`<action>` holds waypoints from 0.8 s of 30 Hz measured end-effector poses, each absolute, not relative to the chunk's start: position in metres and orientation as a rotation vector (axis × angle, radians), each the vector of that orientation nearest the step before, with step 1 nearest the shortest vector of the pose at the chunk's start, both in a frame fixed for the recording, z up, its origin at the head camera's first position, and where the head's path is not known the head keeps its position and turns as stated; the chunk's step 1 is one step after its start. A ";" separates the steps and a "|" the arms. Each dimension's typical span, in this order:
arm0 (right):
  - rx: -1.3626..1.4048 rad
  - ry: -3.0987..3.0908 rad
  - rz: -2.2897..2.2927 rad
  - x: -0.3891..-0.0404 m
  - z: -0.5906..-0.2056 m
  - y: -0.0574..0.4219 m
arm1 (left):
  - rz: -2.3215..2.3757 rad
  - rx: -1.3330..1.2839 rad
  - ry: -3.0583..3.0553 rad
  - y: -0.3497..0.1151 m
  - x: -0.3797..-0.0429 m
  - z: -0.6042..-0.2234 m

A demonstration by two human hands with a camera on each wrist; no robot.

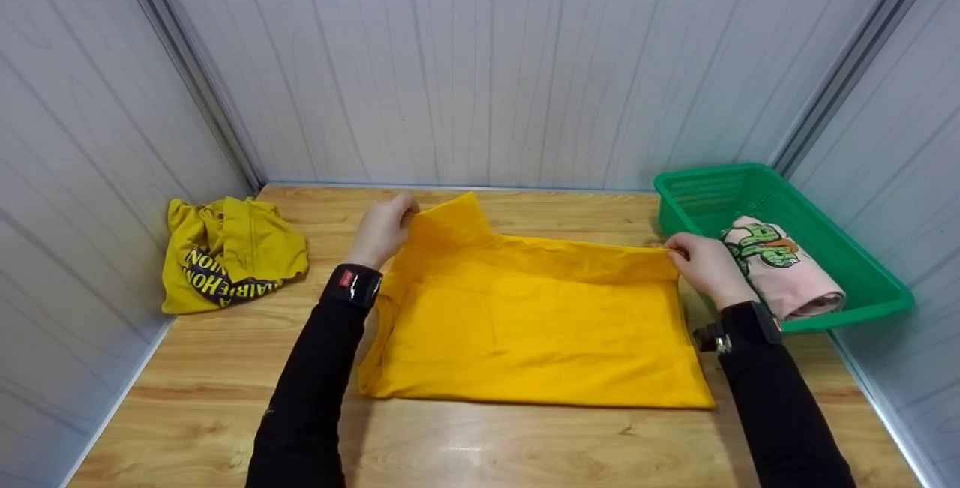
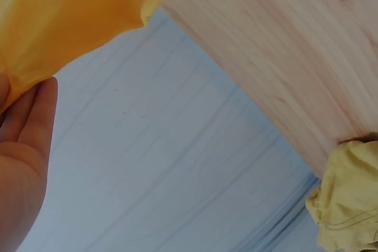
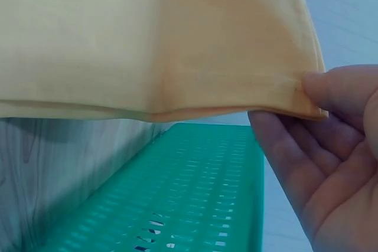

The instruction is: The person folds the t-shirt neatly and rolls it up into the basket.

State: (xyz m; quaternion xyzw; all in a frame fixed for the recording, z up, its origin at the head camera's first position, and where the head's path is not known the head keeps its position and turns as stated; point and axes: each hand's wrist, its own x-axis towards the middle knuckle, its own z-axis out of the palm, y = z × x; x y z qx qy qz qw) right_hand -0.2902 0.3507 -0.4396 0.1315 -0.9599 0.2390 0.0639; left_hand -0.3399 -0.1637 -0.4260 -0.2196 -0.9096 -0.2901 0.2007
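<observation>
A yellow-orange garment, apparently a shirt point(image 1: 525, 323), is spread over the wooden table with its far edge raised. At its far left, my left hand point(image 1: 384, 229) pinches the cloth between thumb and fingers; in the left wrist view the hand point(image 2: 26, 163) holds a hanging part of it. My right hand point(image 1: 705, 267) grips the far right corner. The right wrist view shows the thumb and fingers of that hand point(image 3: 336, 146) pinching layered hem edges of the cloth point(image 3: 224, 51). Part of the garment's left side is folded and bunched.
A crumpled mustard garment point(image 1: 240, 252) with dark lettering lies at the left wall. On the right stands a green plastic basket point(image 1: 862, 255), holding a rolled pink garment point(image 1: 787, 270) with a green print. Panelled walls point(image 1: 465, 68) close off the back and both sides.
</observation>
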 end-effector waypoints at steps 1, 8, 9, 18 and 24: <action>0.404 -2.893 0.718 -0.290 -0.441 0.351 | -0.817 -0.616 -2.547 -0.165 -0.339 -0.428; 0.446 -2.862 0.711 -0.286 -0.449 0.353 | -0.833 -0.676 -2.585 -0.170 -0.331 -0.435; 0.447 -2.860 0.715 -0.286 -0.450 0.353 | -0.830 -0.683 -2.588 -0.171 -0.330 -0.437; 0.441 -2.855 0.709 -0.281 -0.456 0.356 | -0.851 -0.768 -2.548 -0.178 -0.317 -0.446; 0.491 -2.839 0.692 -0.277 -0.460 0.358 | -0.831 -0.817 -2.542 -0.183 -0.309 -0.454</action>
